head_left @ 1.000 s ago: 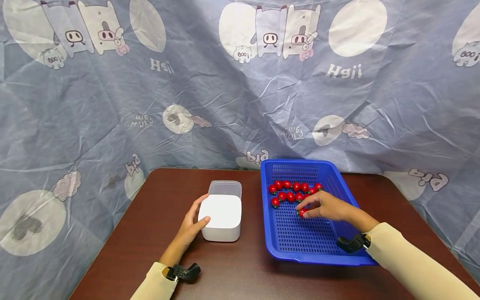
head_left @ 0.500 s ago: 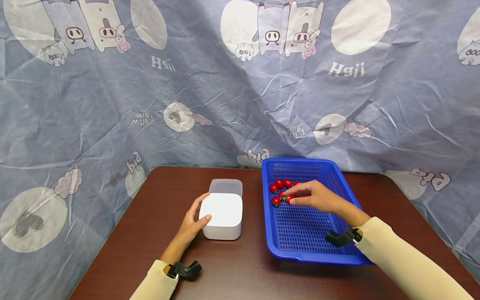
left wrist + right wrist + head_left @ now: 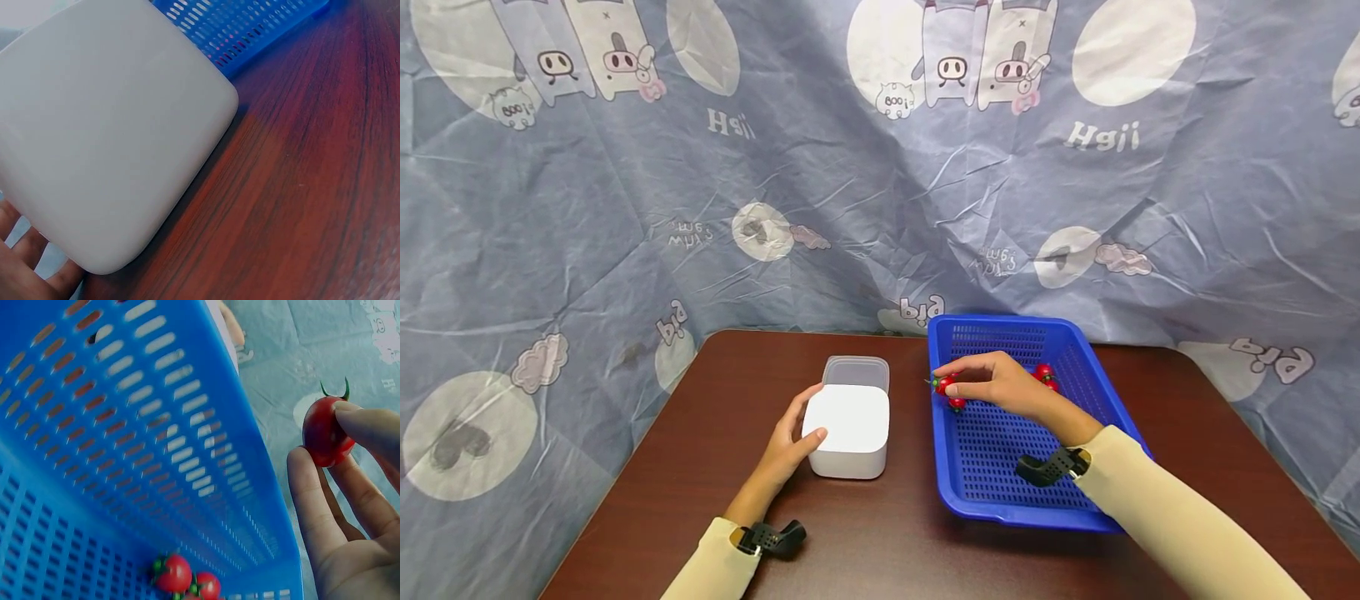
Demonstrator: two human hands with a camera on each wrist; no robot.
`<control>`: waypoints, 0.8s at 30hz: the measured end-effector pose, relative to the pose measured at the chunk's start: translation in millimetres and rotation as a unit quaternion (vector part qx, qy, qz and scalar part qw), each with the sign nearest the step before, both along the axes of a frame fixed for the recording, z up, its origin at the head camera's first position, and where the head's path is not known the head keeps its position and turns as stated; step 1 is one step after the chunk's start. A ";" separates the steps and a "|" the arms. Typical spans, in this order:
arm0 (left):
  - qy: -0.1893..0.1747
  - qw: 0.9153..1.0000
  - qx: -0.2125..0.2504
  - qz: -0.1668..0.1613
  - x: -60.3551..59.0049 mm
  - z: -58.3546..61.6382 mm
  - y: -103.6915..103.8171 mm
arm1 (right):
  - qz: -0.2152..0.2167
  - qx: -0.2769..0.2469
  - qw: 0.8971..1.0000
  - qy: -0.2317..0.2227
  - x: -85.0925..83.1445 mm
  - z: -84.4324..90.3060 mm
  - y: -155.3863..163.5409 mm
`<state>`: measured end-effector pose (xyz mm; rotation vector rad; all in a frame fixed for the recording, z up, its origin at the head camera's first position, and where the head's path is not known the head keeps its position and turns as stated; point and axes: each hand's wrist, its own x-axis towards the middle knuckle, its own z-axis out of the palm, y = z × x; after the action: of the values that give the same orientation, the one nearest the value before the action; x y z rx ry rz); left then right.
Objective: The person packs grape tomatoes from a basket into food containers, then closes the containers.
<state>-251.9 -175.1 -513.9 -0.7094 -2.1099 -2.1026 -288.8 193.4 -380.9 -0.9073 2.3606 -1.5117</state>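
My left hand (image 3: 786, 442) holds a white square container (image 3: 847, 464) on the table, its thumb near the top edge and its fingers along the left side. In the left wrist view, the container's wall (image 3: 112, 137) fills much of the picture. With thumb and fingertips, my right hand (image 3: 1000, 387) pinches a red cherry tomato (image 3: 322, 434) with a green stem, held up beside the left rim of the blue basket (image 3: 947, 487). More cherry tomatoes (image 3: 174, 573) lie in the basket; my right hand hides some of them in the head view.
A translucent lid or shallow box (image 3: 857, 372) lies just behind the white container. The dark wooden table (image 3: 880, 550) carries everything. A grey-blue printed cloth (image 3: 820, 167) hangs behind it. The basket's raised walls stand right of the container.
My right hand has gone from the basket's middle leftward and up to its left rim, with the tomato in its fingers. My left hand stays on the container.
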 end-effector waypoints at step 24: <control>-0.003 1.000 -0.002 -0.007 14.6 25.9 3.3 | 0.052 -0.031 0.998 -0.010 -8.7 -9.5 -74.8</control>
<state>-237.4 -171.8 -488.0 -0.7216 -2.1184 -2.1118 -297.5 118.5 -390.4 -1.0064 2.2270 -1.5546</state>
